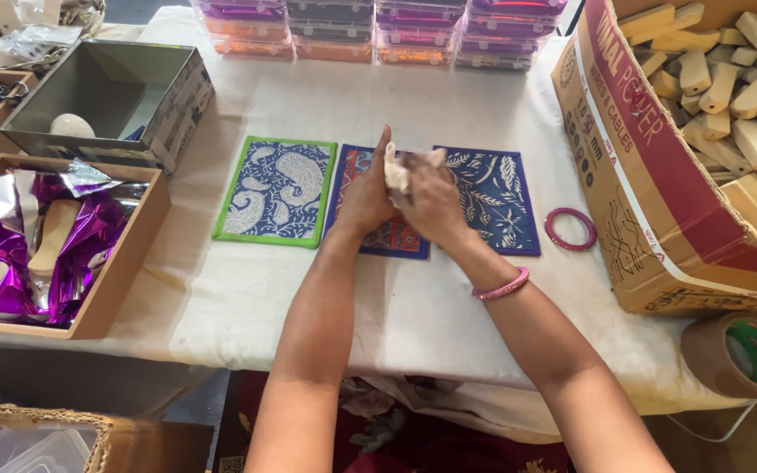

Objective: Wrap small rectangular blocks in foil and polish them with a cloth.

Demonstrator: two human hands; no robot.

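White cloth wad [397,174] sits squeezed between my left hand [366,194] and right hand [432,203], both pressed together around it, above the middle printed mat [385,238] on the cream-covered table [413,307]; cardboard box [659,184] of wooden blocks off right.

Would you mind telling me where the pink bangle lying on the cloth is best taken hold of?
Probably from above, at the near rim of the pink bangle. It lies flat on the white cloth, apart from the blue patterned mat and the cardboard box, so one fingertip could drop inside the open ring and the thumb outside.
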